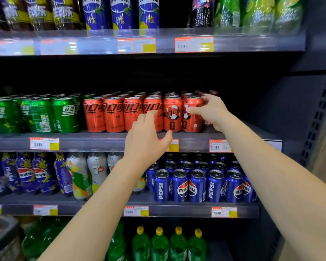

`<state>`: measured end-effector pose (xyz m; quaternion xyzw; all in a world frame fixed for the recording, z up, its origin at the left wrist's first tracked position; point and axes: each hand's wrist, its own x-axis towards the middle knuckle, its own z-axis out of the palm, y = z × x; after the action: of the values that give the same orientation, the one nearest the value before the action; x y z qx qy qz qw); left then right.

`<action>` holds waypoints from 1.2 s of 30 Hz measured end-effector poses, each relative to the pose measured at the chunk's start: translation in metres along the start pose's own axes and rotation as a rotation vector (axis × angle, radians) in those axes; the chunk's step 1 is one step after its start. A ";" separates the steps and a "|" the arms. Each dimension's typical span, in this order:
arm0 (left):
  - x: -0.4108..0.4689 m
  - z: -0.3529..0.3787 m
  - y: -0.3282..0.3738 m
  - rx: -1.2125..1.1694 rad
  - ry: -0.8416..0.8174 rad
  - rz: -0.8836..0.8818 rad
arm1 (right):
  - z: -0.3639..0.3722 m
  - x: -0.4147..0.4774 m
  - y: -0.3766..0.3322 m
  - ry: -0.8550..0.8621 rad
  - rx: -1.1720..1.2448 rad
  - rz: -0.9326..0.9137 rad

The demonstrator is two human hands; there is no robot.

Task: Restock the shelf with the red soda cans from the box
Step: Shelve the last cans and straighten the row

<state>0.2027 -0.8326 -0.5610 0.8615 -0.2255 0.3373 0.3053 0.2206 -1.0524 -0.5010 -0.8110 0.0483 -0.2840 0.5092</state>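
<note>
Raised at the middle shelf (102,143), the left hand (147,137) hovers open, fingers spread, before the red cans (113,114); the right hand (210,112) grips the sixth can (193,124) (thumb across its front). Six glossy red cans front the row, lettered in white Chinese script. Below, two blue cans (161,186) read PEPSI.

I'm looking into a shop's drinks aisle: dark tiered shelving (102,143) with barcoded price labels (193,44) along each edge, stocked with red soda cans (113,114), Pepsi cans (179,185) and green bottles (159,243).
</note>
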 end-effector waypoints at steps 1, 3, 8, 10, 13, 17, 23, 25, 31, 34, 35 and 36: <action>-0.002 0.000 0.000 -0.002 0.001 -0.001 | 0.001 -0.001 -0.001 0.007 -0.027 0.003; -0.003 -0.001 0.001 -0.002 -0.004 -0.005 | 0.004 -0.001 -0.001 0.038 -0.085 -0.001; 0.000 0.003 0.000 -0.041 0.020 0.033 | 0.006 0.005 0.007 0.072 -0.098 -0.001; 0.004 0.005 -0.001 -0.068 0.018 0.024 | 0.007 0.003 0.011 0.110 -0.097 0.014; 0.012 0.007 -0.005 -0.060 -0.050 -0.007 | 0.006 -0.010 0.004 0.169 -0.190 0.051; 0.019 -0.004 -0.007 0.004 -0.211 -0.014 | 0.005 -0.041 -0.012 0.202 -0.337 0.071; 0.038 -0.062 0.004 0.076 -0.465 0.008 | 0.017 -0.085 -0.069 -0.039 -0.475 0.174; 0.049 -0.092 0.009 0.080 -0.503 0.014 | 0.020 -0.094 -0.098 -0.153 -0.538 0.166; 0.076 -0.203 0.021 0.169 -0.644 0.030 | 0.022 -0.121 -0.212 -0.374 -0.733 0.213; 0.074 -0.258 0.016 0.238 -0.717 0.017 | 0.029 -0.139 -0.268 -0.416 -0.765 0.255; 0.072 -0.275 0.012 0.261 -0.732 0.018 | 0.033 -0.146 -0.284 -0.440 -0.786 0.255; 0.069 -0.292 0.008 0.282 -0.742 0.022 | 0.038 -0.153 -0.300 -0.463 -0.807 0.250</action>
<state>0.1152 -0.6527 -0.3377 0.9559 -0.2809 0.0341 0.0784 0.0488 -0.8232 -0.3204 -0.9737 0.1371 0.0091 0.1816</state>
